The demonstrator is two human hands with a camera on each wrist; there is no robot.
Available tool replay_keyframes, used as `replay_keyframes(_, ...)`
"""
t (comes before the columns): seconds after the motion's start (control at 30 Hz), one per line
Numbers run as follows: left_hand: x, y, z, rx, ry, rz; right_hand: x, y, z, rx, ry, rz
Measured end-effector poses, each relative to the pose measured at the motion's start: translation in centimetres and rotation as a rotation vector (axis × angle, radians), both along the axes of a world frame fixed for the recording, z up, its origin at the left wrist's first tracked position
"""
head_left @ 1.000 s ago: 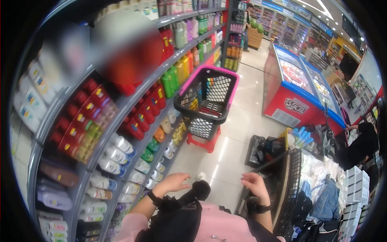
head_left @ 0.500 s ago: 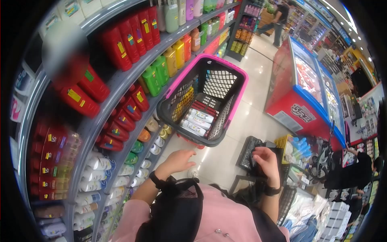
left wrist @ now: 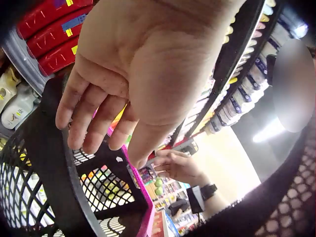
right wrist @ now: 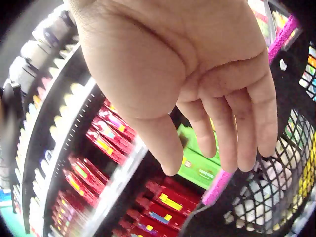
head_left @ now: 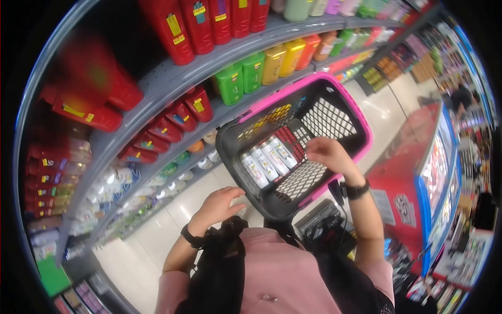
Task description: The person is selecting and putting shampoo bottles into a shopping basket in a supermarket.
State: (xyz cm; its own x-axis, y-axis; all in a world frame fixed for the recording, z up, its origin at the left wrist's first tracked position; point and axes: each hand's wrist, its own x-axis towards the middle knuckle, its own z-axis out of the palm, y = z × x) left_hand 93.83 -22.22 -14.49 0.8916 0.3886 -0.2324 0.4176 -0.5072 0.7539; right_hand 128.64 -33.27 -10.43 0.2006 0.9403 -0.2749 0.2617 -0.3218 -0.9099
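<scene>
Basket (head_left: pixel 273 201) nearer than before, close to 2 hands (head_left: pixel 214 205) (head_left: pixel 330 155)

a light strip (left wrist: pixel 269 130) is glaring, the pale floor (head_left: pixel 140 266) is gleaming, lens distortion is bowing the shelf edge (head_left: pixel 319 24).

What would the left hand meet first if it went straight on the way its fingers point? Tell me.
The left hand would most likely meet the black rim of the shopping basket, though depth is unclear: it might pass just above it.
</scene>
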Motion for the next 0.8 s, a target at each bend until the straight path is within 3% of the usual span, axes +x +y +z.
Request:
replay_keyframes(0.1,3.8,-1.9,0.2,-0.124,-0.015,0.196,5.9,6.9,-7.1,-0.176,-0.045,0.273)
replay_keyframes(0.17,7.8,-3.4,1.0,-0.178,0.013,0.285,8.9,10.1,-13.1,-0.125,-0.27,0.564)
replay_keyframes(0.3,16.7,-4.6,3.0,-0.278,0.026,0.33,12.4,14.7,-20.8,-0.239,-0.334,0.717)
replay_keyframes(0.37,21.1,-4.0,3.5,-0.262,0.04,0.264,13.8,15.5,-23.3,-0.417,-0.179,0.532)
replay_keyframes(0.47,26.6,-2.5,1.1,-0.325,-0.04,0.223,15.1,16.3,-26.0,-0.507,-0.275,0.633)
replay_keyframes(0.53,29.8,-1.0,-3.0,-0.337,0.038,0.219,16.0,16.0,-29.1,-0.449,-0.346,0.682)
replay_keyframes(0.6,32.0,0.3,-10.4,-0.221,0.168,0.184,16.8,15.4,-33.4,-0.388,-0.416,0.73)
replay_keyframes(0.67,32.1,1.3,-16.9,-0.391,0.42,0.219,17.7,14.4,-37.9,-0.372,-0.444,0.619)
replay_keyframes(0.7,31.4,1.0,-20.6,-0.399,0.428,0.225,17.6,14.3,-38.3,-0.479,-0.476,0.604)
replay_keyframes(0.77,29.0,-0.1,-27.5,-0.636,0.664,0.523,17.3,13.0,-43.4,-0.53,-0.449,0.61)
replay_keyframes(0.8,28.1,-0.7,-29.8,-0.644,0.673,0.528,17.1,12.3,-45.5,-0.58,-0.43,0.607)
